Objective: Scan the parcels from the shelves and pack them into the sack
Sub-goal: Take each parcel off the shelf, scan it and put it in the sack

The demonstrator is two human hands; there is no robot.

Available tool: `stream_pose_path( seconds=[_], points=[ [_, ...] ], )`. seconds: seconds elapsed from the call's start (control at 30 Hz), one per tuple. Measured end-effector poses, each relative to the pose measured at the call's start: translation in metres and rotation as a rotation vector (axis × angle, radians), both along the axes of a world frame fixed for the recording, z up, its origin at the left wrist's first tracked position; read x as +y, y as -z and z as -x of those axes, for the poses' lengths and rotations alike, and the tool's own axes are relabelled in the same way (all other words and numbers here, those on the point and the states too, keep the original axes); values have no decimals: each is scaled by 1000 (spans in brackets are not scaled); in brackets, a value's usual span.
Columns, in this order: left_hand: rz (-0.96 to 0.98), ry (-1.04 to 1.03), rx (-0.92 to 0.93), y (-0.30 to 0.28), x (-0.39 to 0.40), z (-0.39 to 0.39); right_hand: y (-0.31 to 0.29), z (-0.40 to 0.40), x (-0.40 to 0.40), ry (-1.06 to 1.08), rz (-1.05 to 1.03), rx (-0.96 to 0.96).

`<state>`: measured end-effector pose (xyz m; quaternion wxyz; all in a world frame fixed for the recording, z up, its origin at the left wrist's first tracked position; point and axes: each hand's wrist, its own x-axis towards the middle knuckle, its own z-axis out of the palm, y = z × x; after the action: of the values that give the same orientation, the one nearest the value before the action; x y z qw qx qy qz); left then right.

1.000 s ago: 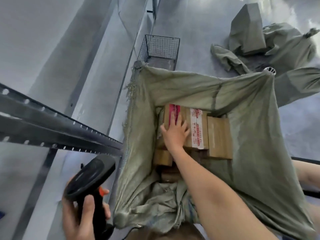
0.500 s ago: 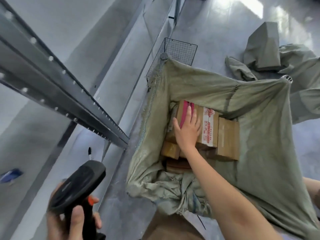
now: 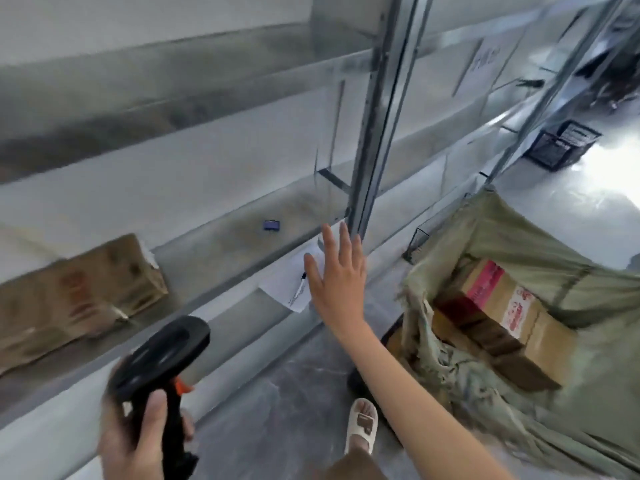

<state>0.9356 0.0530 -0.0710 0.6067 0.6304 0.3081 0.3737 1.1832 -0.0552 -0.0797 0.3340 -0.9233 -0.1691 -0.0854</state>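
Note:
My left hand [image 3: 138,434] grips a black barcode scanner [image 3: 159,362] with an orange trigger at the lower left. My right hand [image 3: 337,271] hangs in the air with straight, spread fingers, holding nothing, in front of the shelf edge and left of the sack. The green woven sack [image 3: 554,258] stands open at the right with cardboard parcels [image 3: 502,306] inside, the top one bearing a pink and white label. A blurred brown cardboard parcel [image 3: 76,296] lies on the lower shelf [image 3: 221,237] at the left.
A metal upright [image 3: 377,116] of the shelving rises behind my right hand. A sheet of paper [image 3: 294,282] with a pen lies on the shelf edge. A small blue object [image 3: 271,225] sits farther back. A wire basket [image 3: 561,143] stands at the far right. My sandalled foot [image 3: 362,424] is on the floor.
My right hand has come up out of the sack and off the parcel, moving left toward the shelves. My view swung from the sack to the shelving. The scanner stays in my left hand.

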Motion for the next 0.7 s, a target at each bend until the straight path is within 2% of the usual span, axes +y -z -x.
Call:
stream_pose_path(
  seconds=[0.1,0.37,0.57,0.7],
  points=[
    [21,-91,-48,-10,27,58,-5,71,62,-235,55,-16],
    [47,-374,-121,-18,51,181,-18,194,163,-625,139,-31],
    [40,-540,-101,-21,64,234,-11,256,214,-847,281,-5],
    [43,-656,-107,-23,78,263,-10,303,252,-990,275,30]
  ],
)
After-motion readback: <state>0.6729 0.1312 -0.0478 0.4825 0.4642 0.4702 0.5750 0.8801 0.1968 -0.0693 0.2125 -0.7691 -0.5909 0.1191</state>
